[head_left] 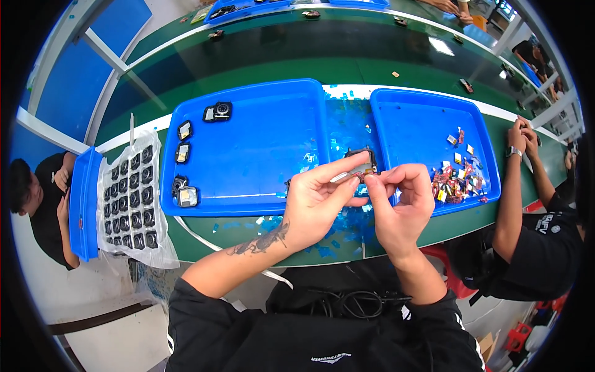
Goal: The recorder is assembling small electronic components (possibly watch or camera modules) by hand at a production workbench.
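Note:
My two hands meet over the gap between the blue trays. My left hand (317, 193) is closed around a small black-framed electronic device (362, 162) with a grey panel; a thin silvery piece also shows by its thumb. Thumb and forefinger of my right hand (403, 201) are pinched together at the near edge of the device. Something small and reddish shows at those fingertips, but I cannot make out what they grip. Along the left side of the left blue tray (260, 142) lie several black devices (187, 196) with pale panels.
In the right blue tray (409, 124) is a heap of small red, silver and yellow parts (458, 180). Blue film scraps litter the green bench. A plastic-lined tray of round black parts (131, 192) stands left. Co-workers sit at both sides; a conveyor (266, 62) runs behind.

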`<state>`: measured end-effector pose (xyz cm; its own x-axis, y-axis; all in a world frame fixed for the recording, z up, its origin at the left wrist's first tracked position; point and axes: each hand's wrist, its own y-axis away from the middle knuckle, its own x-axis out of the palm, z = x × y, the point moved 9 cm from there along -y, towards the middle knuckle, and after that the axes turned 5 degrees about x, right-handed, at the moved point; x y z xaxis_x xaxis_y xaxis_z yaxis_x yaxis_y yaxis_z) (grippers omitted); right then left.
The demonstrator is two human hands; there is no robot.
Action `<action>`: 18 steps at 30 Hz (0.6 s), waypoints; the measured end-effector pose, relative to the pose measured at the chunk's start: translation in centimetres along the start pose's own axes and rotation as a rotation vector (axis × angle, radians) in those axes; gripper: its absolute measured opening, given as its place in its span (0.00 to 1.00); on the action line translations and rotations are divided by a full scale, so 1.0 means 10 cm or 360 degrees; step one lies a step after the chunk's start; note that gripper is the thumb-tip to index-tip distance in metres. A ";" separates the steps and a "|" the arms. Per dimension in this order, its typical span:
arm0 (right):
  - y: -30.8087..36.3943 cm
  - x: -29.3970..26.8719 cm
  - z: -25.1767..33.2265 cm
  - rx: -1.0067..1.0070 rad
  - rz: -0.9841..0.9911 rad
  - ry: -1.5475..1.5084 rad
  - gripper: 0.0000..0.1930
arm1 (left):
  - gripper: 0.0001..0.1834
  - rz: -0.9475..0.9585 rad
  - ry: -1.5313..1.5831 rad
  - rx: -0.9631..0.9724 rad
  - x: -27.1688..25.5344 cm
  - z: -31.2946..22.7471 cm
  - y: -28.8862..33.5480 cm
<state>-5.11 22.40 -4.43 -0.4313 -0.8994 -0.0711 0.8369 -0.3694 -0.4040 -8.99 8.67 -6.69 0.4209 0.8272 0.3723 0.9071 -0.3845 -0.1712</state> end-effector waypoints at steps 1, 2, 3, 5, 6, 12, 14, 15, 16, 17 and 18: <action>0.00 0.00 0.00 0.0005 0.0005 0.0002 0.13 | 0.21 -0.0021 0.0001 -0.0011 -0.01 0.00 0.01; -0.02 0.02 0.04 -0.0037 0.0060 0.0108 0.12 | 0.21 -0.0027 0.0005 -0.0014 -0.01 0.00 0.01; -0.04 0.06 0.08 -0.0082 0.0115 0.0214 0.12 | 0.22 -0.0021 -0.0008 -0.0027 -0.02 0.00 0.01; -0.06 0.07 0.10 -0.0094 0.0102 0.0275 0.12 | 0.24 -0.0019 -0.0011 -0.0035 -0.01 -0.02 0.02; -0.07 0.08 0.11 -0.0107 0.0088 0.0334 0.13 | 0.25 -0.0060 0.0051 -0.0014 0.00 -0.06 0.02; -0.22 0.42 0.03 0.0105 0.0561 0.0148 0.22 | 0.30 -0.0147 -0.0020 0.0114 -0.11 -0.09 -0.01; -0.39 0.49 0.06 0.0073 0.0726 0.0207 0.23 | 0.35 -0.0219 -0.0126 0.0176 -0.14 -0.15 0.01; -0.55 0.53 0.05 0.0107 0.0758 0.0134 0.25 | 0.38 -0.0232 -0.0322 0.0288 -0.14 -0.21 0.01; -0.78 0.61 -0.07 0.0182 0.0743 0.0027 0.25 | 0.40 -0.0244 -0.0520 0.0391 -0.16 -0.24 0.02; -1.06 0.72 -0.13 0.0203 0.0819 0.0081 0.25 | 0.43 -0.0176 -0.0736 0.0497 -0.13 -0.29 0.01; -1.40 0.78 -0.24 0.0070 0.0852 0.0442 0.26 | 0.42 -0.0157 -0.0872 0.0642 -0.10 -0.36 0.04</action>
<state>-21.01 21.08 -1.52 -0.0133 -0.8704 -0.4922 0.9726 0.1030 -0.2085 -9.11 6.19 -3.81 0.1801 0.9792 -0.0930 0.8262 -0.2019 -0.5260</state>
